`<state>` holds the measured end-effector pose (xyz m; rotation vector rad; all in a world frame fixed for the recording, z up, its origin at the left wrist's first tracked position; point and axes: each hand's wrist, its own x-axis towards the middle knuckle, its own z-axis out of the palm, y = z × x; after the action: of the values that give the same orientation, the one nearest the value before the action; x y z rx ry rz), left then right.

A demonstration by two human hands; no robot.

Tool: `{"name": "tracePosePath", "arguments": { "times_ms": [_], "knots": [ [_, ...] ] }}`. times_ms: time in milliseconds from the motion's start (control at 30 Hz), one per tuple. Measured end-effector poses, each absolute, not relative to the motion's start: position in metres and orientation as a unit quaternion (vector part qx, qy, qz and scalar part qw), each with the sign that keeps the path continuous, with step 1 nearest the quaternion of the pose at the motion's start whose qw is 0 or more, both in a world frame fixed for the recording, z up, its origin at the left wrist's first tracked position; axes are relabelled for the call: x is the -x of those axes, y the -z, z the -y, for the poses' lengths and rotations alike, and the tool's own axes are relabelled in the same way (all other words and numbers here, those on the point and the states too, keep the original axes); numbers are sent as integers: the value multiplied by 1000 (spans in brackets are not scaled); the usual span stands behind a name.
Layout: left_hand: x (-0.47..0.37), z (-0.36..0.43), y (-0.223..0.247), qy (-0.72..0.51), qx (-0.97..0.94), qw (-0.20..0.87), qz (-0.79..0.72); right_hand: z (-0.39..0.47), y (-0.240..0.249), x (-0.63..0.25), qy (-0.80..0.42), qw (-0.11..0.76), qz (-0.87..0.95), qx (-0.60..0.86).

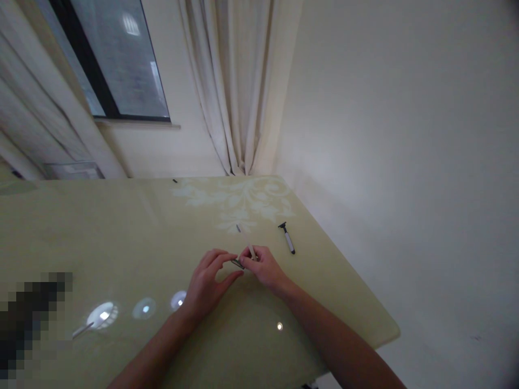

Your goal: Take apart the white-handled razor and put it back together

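My left hand (208, 281) is closed, its fingertips and thumb around a small, thin, dark-edged piece (237, 263) whose kind I cannot make out. My right hand (263, 266) meets it at the piece's right end. A slim pale stick (252, 252) is pinched in the right hand and stands up past the fingers, its lower end hidden by them. Both hands are just above the glossy table. Beyond the right hand lies a razor (288, 239) with a dark head and a grey and black handle, touched by neither hand.
The pale green table (154, 227) has a white floral pattern near its far edge. A small grey strip (238, 228) lies beyond my hands, and a small dark object (174, 181) sits at the back edge. A wall (385, 162) runs along the right; curtains (231, 81) hang behind.
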<state>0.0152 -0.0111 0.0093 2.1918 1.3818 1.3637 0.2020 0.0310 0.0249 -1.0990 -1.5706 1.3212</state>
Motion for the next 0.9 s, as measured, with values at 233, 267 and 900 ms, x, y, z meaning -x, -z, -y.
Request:
{"name": "tracePosePath", "arguments": {
  "times_ms": [233,267,900],
  "knots": [
    [-17,13,-11,-443,-765,181,-430,-37,-23,-207,-499,393,622,458],
    [-17,14,-11,-443,-763,190,-431,-36,-23,-207,-500,393,622,457],
    [-1,-1,-19,-506,-656,276,-488,-37,-49,-234,-365,357,750,420]
  ]
}}
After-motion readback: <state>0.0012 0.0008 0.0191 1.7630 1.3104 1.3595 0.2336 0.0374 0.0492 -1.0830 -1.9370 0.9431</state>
